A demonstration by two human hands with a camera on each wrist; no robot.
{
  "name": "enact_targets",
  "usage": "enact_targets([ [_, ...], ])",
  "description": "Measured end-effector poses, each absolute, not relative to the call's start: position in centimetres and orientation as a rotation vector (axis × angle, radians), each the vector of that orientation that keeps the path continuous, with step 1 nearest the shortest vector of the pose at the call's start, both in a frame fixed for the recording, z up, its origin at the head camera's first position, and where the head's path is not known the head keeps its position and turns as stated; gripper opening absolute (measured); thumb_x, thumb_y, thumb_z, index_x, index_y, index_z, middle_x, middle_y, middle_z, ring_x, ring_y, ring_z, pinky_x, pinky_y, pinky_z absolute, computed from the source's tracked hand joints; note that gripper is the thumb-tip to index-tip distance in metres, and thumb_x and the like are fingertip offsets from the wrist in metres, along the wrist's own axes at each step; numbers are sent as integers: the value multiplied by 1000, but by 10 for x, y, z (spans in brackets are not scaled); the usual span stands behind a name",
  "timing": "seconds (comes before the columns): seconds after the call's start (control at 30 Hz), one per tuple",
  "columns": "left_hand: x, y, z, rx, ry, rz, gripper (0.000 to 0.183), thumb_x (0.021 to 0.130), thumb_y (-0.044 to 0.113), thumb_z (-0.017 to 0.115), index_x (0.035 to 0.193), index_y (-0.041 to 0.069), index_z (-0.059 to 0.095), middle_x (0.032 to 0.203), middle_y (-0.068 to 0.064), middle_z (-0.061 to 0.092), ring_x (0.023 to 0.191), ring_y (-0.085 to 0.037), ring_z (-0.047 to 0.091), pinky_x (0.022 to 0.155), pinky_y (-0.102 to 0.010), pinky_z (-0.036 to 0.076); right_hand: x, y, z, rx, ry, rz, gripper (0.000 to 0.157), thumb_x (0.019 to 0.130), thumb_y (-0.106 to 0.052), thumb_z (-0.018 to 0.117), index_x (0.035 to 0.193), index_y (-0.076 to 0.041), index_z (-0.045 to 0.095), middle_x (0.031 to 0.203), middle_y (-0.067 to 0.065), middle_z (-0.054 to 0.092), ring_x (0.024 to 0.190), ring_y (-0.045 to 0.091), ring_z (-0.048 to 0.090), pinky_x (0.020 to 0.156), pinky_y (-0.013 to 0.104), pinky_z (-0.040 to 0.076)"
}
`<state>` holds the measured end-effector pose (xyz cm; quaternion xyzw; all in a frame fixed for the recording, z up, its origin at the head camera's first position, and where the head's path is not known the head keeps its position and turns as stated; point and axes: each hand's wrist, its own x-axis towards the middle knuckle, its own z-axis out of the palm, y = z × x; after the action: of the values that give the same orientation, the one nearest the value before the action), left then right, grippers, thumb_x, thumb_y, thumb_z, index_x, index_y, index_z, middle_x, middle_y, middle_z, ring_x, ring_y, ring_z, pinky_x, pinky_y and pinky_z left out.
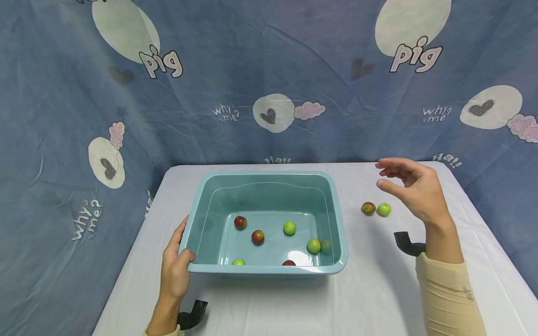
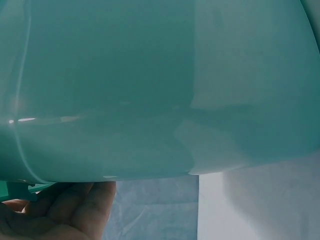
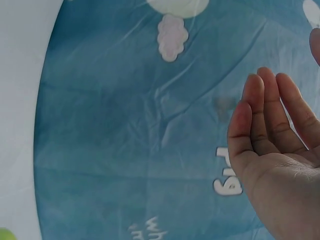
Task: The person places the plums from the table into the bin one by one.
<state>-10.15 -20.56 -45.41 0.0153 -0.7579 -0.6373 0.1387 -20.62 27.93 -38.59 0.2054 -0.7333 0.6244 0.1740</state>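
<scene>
Reaching in from the near side, beige sleeves [image 1: 447,298] are seen at left and right, and at each wrist a curved black piece [image 1: 408,246] is worn. Between them, a white tablecloth [image 1: 260,308] is spread. The left side of a blue-green basin [image 1: 269,269], toward its near corner, is gripped by the left hand [image 1: 173,273]: the thumb is laid at the rim, and the fingers are placed along the outer side.

Inside the basin, six small round fruits are contained. By the near wall, a green fruit [image 1: 238,262] at the left and a dark red fruit [image 1: 288,263] at the right are partly hidden by the rim. Farther, a yellow-green fruit [image 1: 313,246] is placed near the right wall, where its reflection is shown. Toward the middle, a red-green fruit [image 1: 258,237] is seen; beyond it, a bright green fruit [image 1: 289,227] is found at the right and a deep red fruit [image 1: 240,222] at the left.

On the cloth, right of the basin, a brown-red fruit [image 1: 368,208] and a light green fruit [image 1: 384,209] are found side by side. Near these two, the right hand [image 1: 418,191] is held raised above the table, with fingers slightly bent and thumb well apart from them. At the far side, a blue printed curtain [image 1: 206,56] is hung.
</scene>
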Motion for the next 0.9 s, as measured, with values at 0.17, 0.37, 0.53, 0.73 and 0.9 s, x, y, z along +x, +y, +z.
enact_targets([
  [0.17,-102,-206,-455,31,-2183,-1849,85,73,-10,37,156,10,41,154,-7,43,138,-28,40,102,-35,35,-204,291,-392,522,-2058,1810,41,79,21,72,119,18,64,108,14,71,95,24,64,88,23,50],
  [0.37,-101,-206,-455,38,-2171,-1858,86,73,-11,37,156,10,42,154,-7,43,137,-28,41,100,-33,36,-202,302,-398,440,-2073,1802,40,81,18,73,120,17,64,109,12,71,94,25,63,85,20,50],
  [0.53,-102,-205,-454,40,-2171,-1860,86,73,-11,37,156,10,42,153,-6,44,137,-28,41,101,-34,36,-202,309,-404,379,-2064,1823,40,81,17,73,121,14,66,108,11,71,94,22,63,84,18,50],
  [0.73,-101,-205,-454,50,-2181,-1845,86,73,-10,37,155,11,43,152,-7,45,135,-28,42,100,-35,36,-204,316,-411,276,-2107,1793,41,83,13,75,122,15,64,107,7,72,92,16,64,79,15,51],
  [0.9,-101,-205,-454,45,-2176,-1849,86,73,-10,37,156,11,43,153,-7,45,136,-28,43,99,-33,37,-205,320,-418,191,-2160,1761,41,84,9,76,123,14,64,106,2,72,90,13,65,76,14,51],
])
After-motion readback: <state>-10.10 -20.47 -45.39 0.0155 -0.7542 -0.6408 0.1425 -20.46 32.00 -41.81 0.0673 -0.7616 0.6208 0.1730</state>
